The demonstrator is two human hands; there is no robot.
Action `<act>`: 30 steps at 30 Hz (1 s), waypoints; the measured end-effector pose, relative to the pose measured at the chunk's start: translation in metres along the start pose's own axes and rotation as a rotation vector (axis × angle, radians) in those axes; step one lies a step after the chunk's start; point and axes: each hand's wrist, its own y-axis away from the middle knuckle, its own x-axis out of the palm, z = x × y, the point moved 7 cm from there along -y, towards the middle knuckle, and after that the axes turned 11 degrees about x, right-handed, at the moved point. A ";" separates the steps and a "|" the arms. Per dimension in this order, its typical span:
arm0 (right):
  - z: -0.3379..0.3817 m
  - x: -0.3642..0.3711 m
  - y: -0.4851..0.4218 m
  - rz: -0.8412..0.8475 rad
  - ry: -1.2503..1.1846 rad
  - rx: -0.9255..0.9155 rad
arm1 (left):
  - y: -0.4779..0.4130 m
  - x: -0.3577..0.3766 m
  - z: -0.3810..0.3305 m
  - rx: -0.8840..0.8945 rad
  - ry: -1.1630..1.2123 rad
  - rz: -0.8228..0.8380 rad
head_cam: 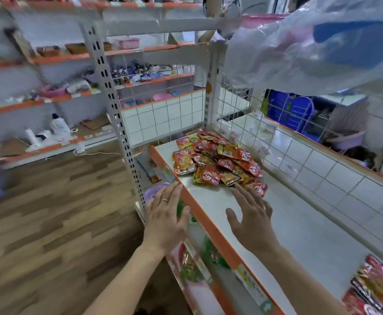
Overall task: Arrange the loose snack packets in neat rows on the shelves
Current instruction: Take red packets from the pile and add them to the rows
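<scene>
Snack packets (217, 162) on white shelf (299, 223), wood floor (49, 212) beside; left hand (166, 221), right hand (252, 221) spread, empty.

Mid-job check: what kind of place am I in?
Probably a small shop: slotted metal shelving with orange edge strips, a heap of snack packets, and household goods on the racks behind.

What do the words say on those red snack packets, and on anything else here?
"KONC": black band on a packet in the snack pile; the later letters are blurred.
Round badges on those packets: too small to read.
Shelf-edge label: too blurred.
Packets at lower right: too blurred.
</scene>
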 end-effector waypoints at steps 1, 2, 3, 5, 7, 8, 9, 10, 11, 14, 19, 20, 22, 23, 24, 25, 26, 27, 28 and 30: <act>0.001 0.004 -0.004 0.000 0.003 -0.001 | -0.004 0.003 0.005 -0.006 0.005 0.007; 0.003 0.008 -0.009 -0.002 0.005 -0.002 | -0.009 0.006 0.010 -0.011 0.013 0.017; 0.004 0.013 -0.014 -0.001 0.009 0.000 | -0.014 0.010 0.016 -0.011 0.020 0.030; 0.009 0.024 -0.026 0.015 0.010 0.017 | -0.025 0.019 0.029 -0.008 0.030 0.078; 0.014 0.033 -0.041 0.025 0.000 0.037 | -0.042 0.026 0.044 -0.009 0.047 0.122; 0.018 0.036 -0.050 0.026 0.003 0.042 | -0.053 0.028 0.051 -0.012 0.062 0.139; 0.021 0.040 -0.059 0.024 0.014 0.042 | -0.064 0.031 0.059 -0.013 0.078 0.155; 0.023 0.042 -0.069 0.022 0.027 0.044 | -0.076 0.034 0.066 -0.010 0.090 0.172; 0.025 0.044 -0.079 0.017 0.039 0.052 | -0.089 0.036 0.071 0.003 0.093 0.190; 0.028 0.045 -0.113 -0.009 0.076 0.071 | -0.130 0.042 0.086 0.061 0.081 0.183; 0.024 0.048 -0.170 -0.066 0.131 0.126 | -0.188 0.055 0.115 0.051 -0.014 0.206; 0.023 0.052 -0.179 -0.062 0.143 0.157 | -0.197 0.060 0.122 0.031 -0.031 0.253; 0.017 0.060 -0.194 -0.021 0.171 0.249 | -0.210 0.067 0.132 -0.006 -0.074 0.332; 0.013 0.063 -0.201 0.001 0.190 0.302 | -0.215 0.069 0.137 -0.015 -0.096 0.358; 0.010 0.066 -0.207 0.020 0.202 0.347 | -0.220 0.071 0.141 -0.017 -0.115 0.384; 0.007 0.067 -0.212 0.039 0.210 0.393 | -0.225 0.073 0.144 -0.007 -0.130 0.409; 0.005 0.068 -0.216 0.052 0.212 0.433 | -0.229 0.075 0.146 0.014 -0.145 0.429; 0.004 0.068 -0.219 0.064 0.219 0.467 | -0.233 0.078 0.149 0.040 -0.153 0.438; 0.002 0.068 -0.222 0.073 0.235 0.491 | -0.235 0.080 0.151 0.063 -0.149 0.434; 0.002 0.069 -0.224 0.076 0.314 0.511 | -0.237 0.081 0.153 0.100 -0.109 0.373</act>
